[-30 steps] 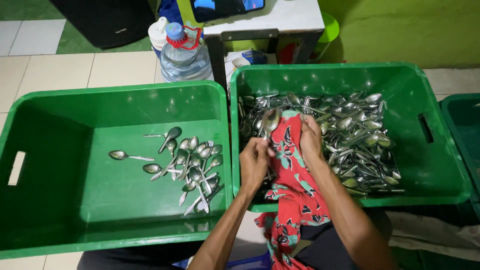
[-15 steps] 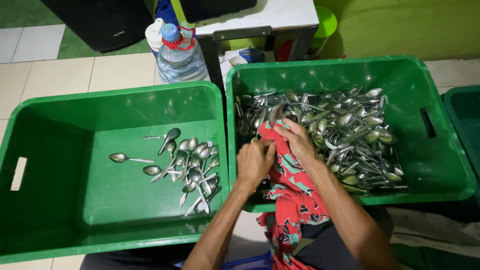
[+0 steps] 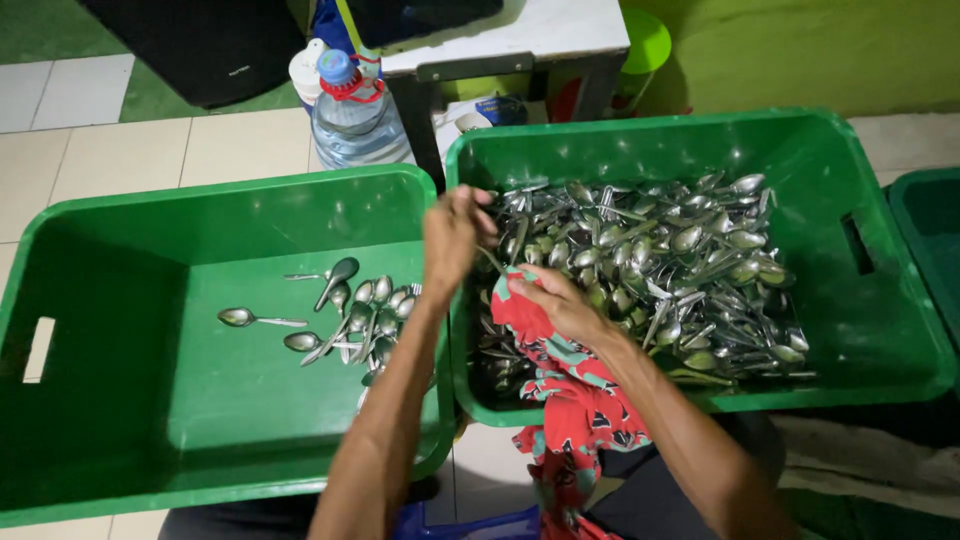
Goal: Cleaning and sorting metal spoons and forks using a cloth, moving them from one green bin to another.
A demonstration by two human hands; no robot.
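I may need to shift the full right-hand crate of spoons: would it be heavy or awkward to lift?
Probably heavy for its size: the right crate holds a dense heap of metal spoons. The loose spoons would likely slide and rattle if it tilts. Its side handle slot suggests a firm grip, though the thin plastic walls may flex.

The floor is laid with pale square tiles, with a strip of green surface at the far left. Standing directly on it are 2 green plastic crates side by side, their rims touching or nearly so: the left crate holds a small scatter of metal spoons, and the right crate holds a dense pile of them. Also on the floor, behind the crates, are a large clear water bottle with a blue cap, a dark object and the leg of a white-topped table; a third green container shows at the right edge.
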